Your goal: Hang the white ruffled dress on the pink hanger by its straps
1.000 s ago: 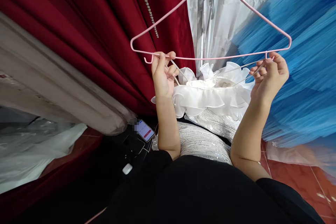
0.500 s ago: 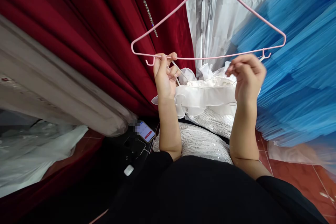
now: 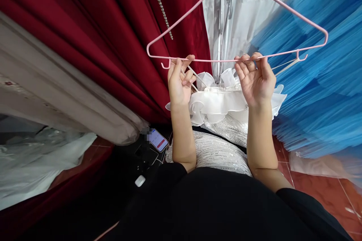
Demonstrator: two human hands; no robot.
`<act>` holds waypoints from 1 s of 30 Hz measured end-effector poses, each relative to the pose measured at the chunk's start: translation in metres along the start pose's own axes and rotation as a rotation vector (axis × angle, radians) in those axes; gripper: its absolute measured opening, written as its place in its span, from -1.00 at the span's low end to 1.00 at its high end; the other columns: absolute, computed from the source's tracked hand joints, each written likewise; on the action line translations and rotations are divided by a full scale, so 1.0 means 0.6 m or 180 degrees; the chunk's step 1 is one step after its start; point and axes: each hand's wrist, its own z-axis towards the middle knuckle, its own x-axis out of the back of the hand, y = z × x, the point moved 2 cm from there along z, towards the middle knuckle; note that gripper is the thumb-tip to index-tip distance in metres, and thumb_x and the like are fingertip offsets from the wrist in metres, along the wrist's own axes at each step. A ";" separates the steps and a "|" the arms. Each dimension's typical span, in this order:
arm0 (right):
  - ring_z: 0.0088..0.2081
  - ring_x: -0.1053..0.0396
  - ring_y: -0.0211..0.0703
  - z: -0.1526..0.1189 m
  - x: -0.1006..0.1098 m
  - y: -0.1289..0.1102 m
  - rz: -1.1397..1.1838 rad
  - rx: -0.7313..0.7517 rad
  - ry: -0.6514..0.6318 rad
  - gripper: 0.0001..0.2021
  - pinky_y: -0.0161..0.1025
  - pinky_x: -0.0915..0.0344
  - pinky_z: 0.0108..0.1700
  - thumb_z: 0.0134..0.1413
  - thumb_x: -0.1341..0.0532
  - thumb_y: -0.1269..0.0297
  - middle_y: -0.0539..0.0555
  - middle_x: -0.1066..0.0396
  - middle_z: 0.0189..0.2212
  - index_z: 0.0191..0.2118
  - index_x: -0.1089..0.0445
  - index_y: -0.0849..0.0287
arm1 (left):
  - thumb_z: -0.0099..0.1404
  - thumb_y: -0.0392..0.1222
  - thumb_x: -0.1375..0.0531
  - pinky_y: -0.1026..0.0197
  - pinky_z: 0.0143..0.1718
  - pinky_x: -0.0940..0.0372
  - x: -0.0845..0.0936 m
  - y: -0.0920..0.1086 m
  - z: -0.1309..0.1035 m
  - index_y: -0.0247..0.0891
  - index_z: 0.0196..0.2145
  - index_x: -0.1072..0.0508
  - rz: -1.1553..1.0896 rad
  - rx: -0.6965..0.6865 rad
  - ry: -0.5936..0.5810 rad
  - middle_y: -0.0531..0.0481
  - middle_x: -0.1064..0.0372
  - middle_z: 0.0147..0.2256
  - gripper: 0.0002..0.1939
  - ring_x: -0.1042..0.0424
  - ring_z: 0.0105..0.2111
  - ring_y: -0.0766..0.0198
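Observation:
A pink clothes hanger (image 3: 220, 60) spans the upper middle of the view. My left hand (image 3: 180, 81) pinches its lower bar near the left hook, with a thin white strap (image 3: 195, 73) running past the fingers. Farther right on the same bar, my right hand (image 3: 256, 77) has its fingertips closed on it. A white loop (image 3: 288, 66) hangs over the hanger's right hook. Below both hands is a white dress with a ruffled top (image 3: 220, 101) and a glittering silver-white sequinned body (image 3: 217, 152), lying toward my lap.
Dark red drapery (image 3: 113, 26) hangs at left, with a rhinestone strand (image 3: 161, 3) in front. Blue tulle (image 3: 319, 83) fills the right. A lit phone (image 3: 158, 140) and a small white case (image 3: 140, 181) lie at lower left. Red floor tiles (image 3: 316, 192) show at lower right.
My right hand has come from beside the right hook to the lower bar and taken hold of it. The hanger has shifted slightly right and appears larger. My left hand keeps its grip.

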 end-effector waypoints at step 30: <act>-0.10 -0.48 -0.12 0.013 0.007 0.017 0.0475 0.0081 0.0182 -0.67 -0.12 -0.46 0.03 0.05 -0.22 -0.18 -0.03 -0.47 -0.31 -0.36 -0.33 -0.02 | 0.18 -0.41 -0.30 0.33 -0.26 -0.33 0.053 0.037 -0.002 -0.25 -0.32 -0.41 0.0365 -0.1303 0.0414 0.04 -0.50 -0.33 -0.85 -0.46 -0.33 0.39</act>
